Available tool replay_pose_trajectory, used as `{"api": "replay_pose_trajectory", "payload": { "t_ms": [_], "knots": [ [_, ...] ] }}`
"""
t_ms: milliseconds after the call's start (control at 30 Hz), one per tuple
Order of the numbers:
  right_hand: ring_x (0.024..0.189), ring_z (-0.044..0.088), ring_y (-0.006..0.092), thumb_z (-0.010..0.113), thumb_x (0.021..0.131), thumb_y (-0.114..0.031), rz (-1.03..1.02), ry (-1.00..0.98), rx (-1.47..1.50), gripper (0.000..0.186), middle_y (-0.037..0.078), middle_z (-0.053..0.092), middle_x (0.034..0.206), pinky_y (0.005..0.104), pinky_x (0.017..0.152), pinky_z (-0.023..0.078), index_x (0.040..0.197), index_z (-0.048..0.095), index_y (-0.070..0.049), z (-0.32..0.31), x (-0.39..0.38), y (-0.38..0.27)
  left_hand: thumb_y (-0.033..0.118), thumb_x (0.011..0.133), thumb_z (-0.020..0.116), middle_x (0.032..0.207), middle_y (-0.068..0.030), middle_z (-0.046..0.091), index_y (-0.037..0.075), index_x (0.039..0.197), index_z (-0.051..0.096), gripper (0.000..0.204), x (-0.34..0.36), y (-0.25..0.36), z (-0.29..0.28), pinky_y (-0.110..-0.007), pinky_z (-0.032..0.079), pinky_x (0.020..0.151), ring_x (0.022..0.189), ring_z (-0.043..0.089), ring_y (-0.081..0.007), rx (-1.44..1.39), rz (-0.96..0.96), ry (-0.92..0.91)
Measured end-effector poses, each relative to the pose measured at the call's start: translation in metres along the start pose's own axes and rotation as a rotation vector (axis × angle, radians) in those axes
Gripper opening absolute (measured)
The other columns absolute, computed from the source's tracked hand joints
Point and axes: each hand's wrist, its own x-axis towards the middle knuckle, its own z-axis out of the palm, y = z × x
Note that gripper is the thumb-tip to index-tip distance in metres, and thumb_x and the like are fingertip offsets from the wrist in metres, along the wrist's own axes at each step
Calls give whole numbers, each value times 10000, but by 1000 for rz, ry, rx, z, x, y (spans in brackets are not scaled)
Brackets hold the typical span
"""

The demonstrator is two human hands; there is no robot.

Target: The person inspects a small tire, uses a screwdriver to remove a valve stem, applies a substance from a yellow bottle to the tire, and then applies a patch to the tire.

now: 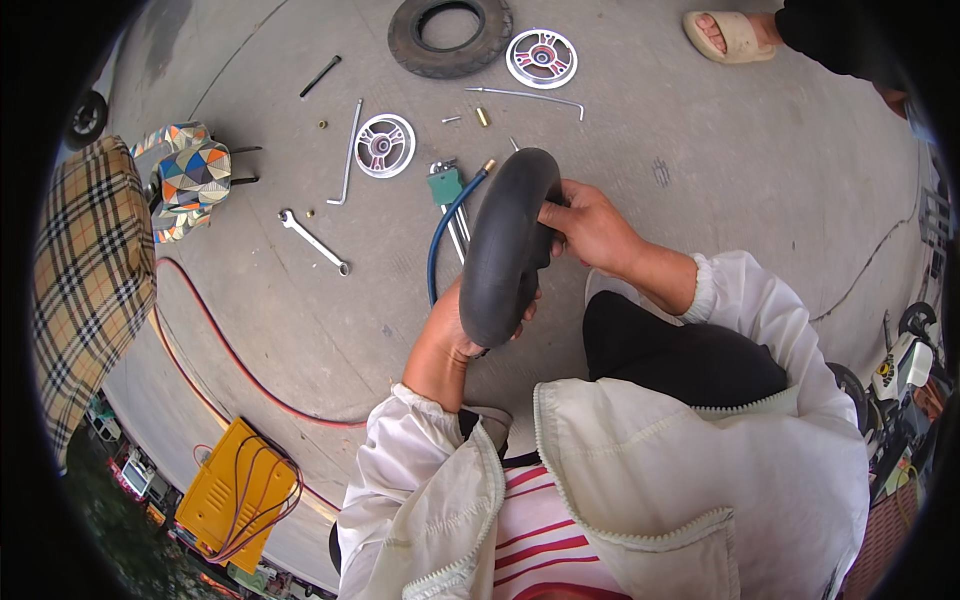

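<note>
A black, rounded inner tube (505, 250) is held up in front of me, tilted nearly edge-on. My left hand (462, 322) grips its lower end, with fingertips curling round the far side. Higher up, my right hand (592, 228) closes on its right side, the thumb pressed against the rubber. Just left of the tube lie a blue air hose (440, 230) with a brass end and a green holder of hex keys (446, 186). Farther off are a worn tyre (450, 72) and two silver wheel rims (542, 58), (385, 146).
A combination wrench (314, 242), bent rods (348, 155), a bolt (320, 76) and a brass sleeve (483, 117) lie on the concrete. A red hose (240, 360) runs toward a yellow panel (235, 490). Another person's sandalled foot (735, 38) stands far right.
</note>
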Motion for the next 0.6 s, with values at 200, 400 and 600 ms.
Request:
{"api": "replay_pose_trajectory", "payload": {
  "t_ms": [200,400,600],
  "knots": [
    [674,597,96,700,998,-315,-67,26,-74,350,54,695,871,260,593,484,1079,680,25,2,3,1,334,1010,611,991,-190,634,2,1290,538,441,1,-3,-8,-308,584,446,752,661,-258,-128,-23,-136],
    [873,652,124,750,960,-320,-147,3,-38,385,75,716,943,292,796,521,1118,671,22,2,0,-1,427,991,623,922,-193,677,-5,1195,577,480,-1,-6,-2,-338,541,417,708,675,-271,-292,-56,-116],
    [907,656,147,775,935,-330,-116,10,-146,435,92,715,1000,306,825,524,1152,655,27,-1,-1,4,475,1006,589,921,-191,673,6,1178,584,500,-3,-2,2,-338,536,405,680,670,-270,-308,-79,-107]
  ]
}}
